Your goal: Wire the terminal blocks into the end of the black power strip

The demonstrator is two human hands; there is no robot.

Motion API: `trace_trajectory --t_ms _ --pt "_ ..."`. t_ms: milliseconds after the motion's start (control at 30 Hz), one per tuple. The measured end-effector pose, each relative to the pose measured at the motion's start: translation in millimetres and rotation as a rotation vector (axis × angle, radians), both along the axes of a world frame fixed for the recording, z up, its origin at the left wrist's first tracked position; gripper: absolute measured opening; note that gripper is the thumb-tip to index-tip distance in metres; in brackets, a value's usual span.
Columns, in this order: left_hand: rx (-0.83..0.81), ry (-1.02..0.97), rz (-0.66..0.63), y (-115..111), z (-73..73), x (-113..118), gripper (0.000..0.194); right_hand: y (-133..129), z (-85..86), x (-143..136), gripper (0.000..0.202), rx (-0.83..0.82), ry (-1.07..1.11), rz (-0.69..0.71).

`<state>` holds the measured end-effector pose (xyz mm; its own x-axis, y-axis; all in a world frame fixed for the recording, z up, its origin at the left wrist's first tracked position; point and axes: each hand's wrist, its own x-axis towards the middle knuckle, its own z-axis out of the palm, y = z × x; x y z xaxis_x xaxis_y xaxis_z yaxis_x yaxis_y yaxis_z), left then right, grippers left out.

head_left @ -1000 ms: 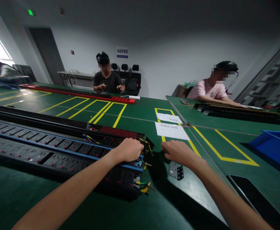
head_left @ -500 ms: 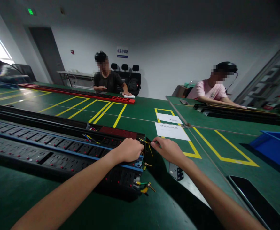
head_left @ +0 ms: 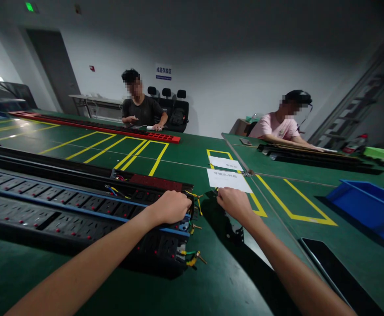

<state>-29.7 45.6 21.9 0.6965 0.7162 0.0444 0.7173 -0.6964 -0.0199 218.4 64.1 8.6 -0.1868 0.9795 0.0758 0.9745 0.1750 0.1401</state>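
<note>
Long black socket strips (head_left: pixel 90 210) with blue edges lie side by side on the green table. My left hand (head_left: pixel 175 206) is closed over the right end of the back strip; what its fingers grip is hidden. Yellow wires (head_left: pixel 198 199) stick out just beyond it. To the right, my right hand (head_left: pixel 233 202) is closed above the table, fingertips together, with something small and dark at them that I cannot make out. Below it lies a metal bracket (head_left: pixel 236 232), partly in shadow. Brass-coloured bolts with yellow-green wires (head_left: pixel 195 259) hang from the front strip's end.
Paper labels (head_left: pixel 229 180) lie beyond my hands. A blue bin (head_left: pixel 369 206) and a phone (head_left: pixel 336 272) are at the right. Two people sit across the table, near a red strip (head_left: pixel 165 137) and stacked black strips (head_left: pixel 313 158).
My right hand has moved a little away from the wires and from my left hand, which stays on the strip. The whole view has shifted slightly.
</note>
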Motion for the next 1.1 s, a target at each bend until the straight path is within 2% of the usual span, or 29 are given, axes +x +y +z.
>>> trace_trajectory --t_ms 100,333,567,700,900,1000,1100 --pt "-0.003 -0.003 -0.002 0 0.2 0 0.026 -2 0.1 -4 0.022 -0.037 -0.01 0.017" --pt "-0.005 0.015 0.005 1 1.7 0 0.026 -17 -1.0 -33 0.04 -0.036 0.083 0.078" --pt "0.017 0.036 0.012 0 -0.2 -1 0.025 -21 -22.5 -54 0.02 -0.015 0.156 0.075" --pt "0.019 0.025 0.015 -1 -0.6 0 0.025 -23 -23.6 -56 0.02 -0.024 0.192 0.088" --pt "0.008 0.021 0.02 -1 -0.1 0 0.024 -24 -15.2 -56 0.021 -0.073 0.257 0.109" --pt "0.007 0.018 0.013 -1 0.4 -1 0.024 -18 -10.1 -46 0.019 -0.138 0.301 0.124" --pt "0.004 0.016 0.012 -2 0.9 -2 0.025 -9 -3.8 -29 0.019 -0.216 0.376 0.199"
